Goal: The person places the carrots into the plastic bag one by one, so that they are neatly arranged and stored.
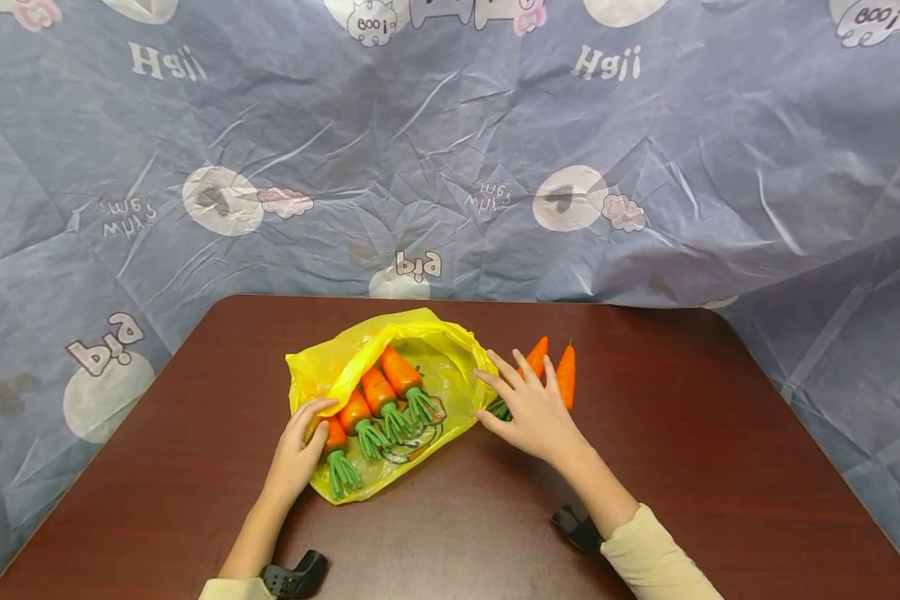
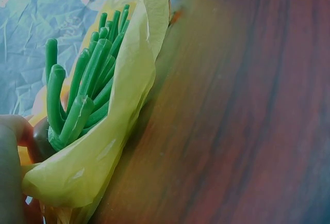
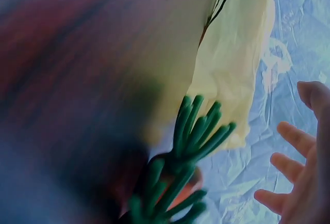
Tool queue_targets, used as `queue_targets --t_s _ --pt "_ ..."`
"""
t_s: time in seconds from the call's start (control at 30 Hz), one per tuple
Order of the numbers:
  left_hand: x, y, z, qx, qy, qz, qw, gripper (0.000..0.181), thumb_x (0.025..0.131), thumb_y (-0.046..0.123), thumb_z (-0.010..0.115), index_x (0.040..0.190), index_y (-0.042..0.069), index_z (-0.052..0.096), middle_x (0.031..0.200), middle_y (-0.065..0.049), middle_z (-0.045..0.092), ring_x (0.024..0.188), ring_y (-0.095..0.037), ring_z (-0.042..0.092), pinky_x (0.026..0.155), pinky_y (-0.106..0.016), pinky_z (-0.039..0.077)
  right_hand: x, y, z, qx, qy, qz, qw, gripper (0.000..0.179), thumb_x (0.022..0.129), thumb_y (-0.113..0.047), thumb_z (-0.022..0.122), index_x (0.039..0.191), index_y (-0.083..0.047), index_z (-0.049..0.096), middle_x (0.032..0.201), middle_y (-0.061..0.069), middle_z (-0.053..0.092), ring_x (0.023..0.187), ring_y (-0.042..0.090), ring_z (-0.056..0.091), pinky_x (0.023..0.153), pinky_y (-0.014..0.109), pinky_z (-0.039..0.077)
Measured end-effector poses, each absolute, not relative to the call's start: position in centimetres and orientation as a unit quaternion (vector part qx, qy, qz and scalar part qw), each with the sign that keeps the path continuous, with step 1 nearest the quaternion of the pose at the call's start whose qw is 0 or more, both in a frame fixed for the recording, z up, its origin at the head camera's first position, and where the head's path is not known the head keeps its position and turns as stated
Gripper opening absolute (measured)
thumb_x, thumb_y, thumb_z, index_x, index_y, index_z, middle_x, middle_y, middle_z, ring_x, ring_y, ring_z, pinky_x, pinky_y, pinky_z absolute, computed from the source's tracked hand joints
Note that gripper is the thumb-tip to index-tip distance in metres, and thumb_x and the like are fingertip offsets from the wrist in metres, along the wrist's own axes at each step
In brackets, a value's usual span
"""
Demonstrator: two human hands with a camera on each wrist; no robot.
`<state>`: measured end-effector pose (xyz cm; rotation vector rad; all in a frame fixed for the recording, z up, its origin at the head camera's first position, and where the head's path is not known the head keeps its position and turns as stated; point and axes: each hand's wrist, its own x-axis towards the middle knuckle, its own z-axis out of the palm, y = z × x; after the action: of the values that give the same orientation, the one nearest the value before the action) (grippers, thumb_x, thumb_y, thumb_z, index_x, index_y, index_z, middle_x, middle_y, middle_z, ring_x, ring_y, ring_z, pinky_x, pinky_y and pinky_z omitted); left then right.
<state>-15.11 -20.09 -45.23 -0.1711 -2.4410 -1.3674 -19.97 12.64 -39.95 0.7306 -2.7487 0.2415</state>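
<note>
A yellow plastic bag point(image 1: 456, 379) lies with its mouth spread wide on the table. Several orange carrots point(image 1: 401, 372) with green stubby tops sit in a slanting row inside it. At the bag's left edge my left hand point(image 1: 300, 440) grips the plastic, its thumb by the nearest carrot; green tops point(image 2: 95, 69) stick up beside the bag's rim in the left wrist view. My right hand point(image 1: 537, 417) hovers with spread fingers near the bag's right edge, holding nothing. Partly behind it lie two more carrots point(image 1: 566, 379), whose green tops point(image 3: 196, 131) show in the right wrist view.
The dark reddish-brown table point(image 1: 682, 450) has rounded far corners. A wrinkled blue-grey printed cloth point(image 1: 420, 125) hangs behind it and down both sides. Black wrist devices point(image 1: 296, 575) are worn on both forearms.
</note>
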Motion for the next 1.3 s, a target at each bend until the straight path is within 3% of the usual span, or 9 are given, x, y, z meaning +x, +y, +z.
queue_targets --t_s 0.13,0.37,0.63,0.9,1.03,1.3 --pt "-15.7 -20.6 -46.4 -0.063 -0.858 -0.480 0.168 0.027 0.092 0.007 0.048 0.118 0.011 0.057 0.126 -0.009 0.052 0.124 -0.022 0.039 0.102 -0.037 0.028 -19.7 14.3 -40.3 0.224 -0.960 0.111 0.128 0.055 0.083 -0.051 0.055 0.133 -0.029 0.046 0.148 -0.001 0.030 0.135 0.035 0.026 0.104 0.066 0.008" --pt "-16.0 -20.8 -46.5 -0.071 -0.853 -0.488 0.170 0.027 0.093 0.009 0.048 0.118 0.011 0.057 0.126 -0.009 0.052 0.126 -0.024 0.037 0.103 -0.049 0.026 -20.0 17.0 -40.9 0.178 -0.970 0.125 0.111 0.054 0.084 -0.048 0.056 0.131 -0.023 0.048 0.148 0.005 0.029 0.135 0.039 0.022 0.104 0.067 0.002" --pt "-15.3 -20.0 -45.0 -0.065 -0.855 -0.484 0.174 0.028 0.091 0.001 0.048 0.117 0.005 0.057 0.124 -0.015 0.052 0.124 -0.027 0.039 0.103 -0.031 0.027 -20.9 18.8 -42.3 0.142 -0.977 0.152 0.054 0.057 0.086 -0.048 0.053 0.136 -0.023 0.042 0.151 0.007 0.021 0.137 0.039 0.014 0.101 0.069 0.007" --pt "-16.0 -20.7 -46.3 -0.069 -0.856 -0.483 0.171 0.027 0.093 0.010 0.048 0.118 0.010 0.057 0.125 -0.010 0.052 0.124 -0.022 0.038 0.103 -0.045 0.027 -21.2 19.3 -43.4 0.137 -0.961 0.239 0.018 0.054 0.087 -0.039 0.055 0.136 -0.019 0.041 0.151 0.009 0.018 0.138 0.040 0.011 0.092 0.070 0.027" --pt "-15.8 -20.6 -46.1 -0.063 -0.857 -0.483 0.165 0.027 0.093 0.008 0.048 0.118 0.010 0.057 0.126 -0.010 0.051 0.125 -0.022 0.038 0.102 -0.047 0.027 -21.3 19.4 -43.7 0.141 -0.953 0.267 0.031 0.051 0.085 -0.029 0.058 0.131 -0.012 0.046 0.147 0.015 0.026 0.137 0.040 0.013 0.098 0.066 0.027" --pt "-14.3 -19.4 -43.7 -0.073 -0.853 -0.489 0.166 0.028 0.090 -0.001 0.047 0.117 -0.001 0.056 0.124 -0.023 0.049 0.122 -0.034 0.038 0.099 -0.057 0.028 -21.3 19.6 -43.8 0.134 -0.951 0.275 0.050 0.040 0.082 -0.020 0.057 0.118 -0.005 0.055 0.140 0.018 0.038 0.135 0.041 0.022 0.103 0.059 0.027"
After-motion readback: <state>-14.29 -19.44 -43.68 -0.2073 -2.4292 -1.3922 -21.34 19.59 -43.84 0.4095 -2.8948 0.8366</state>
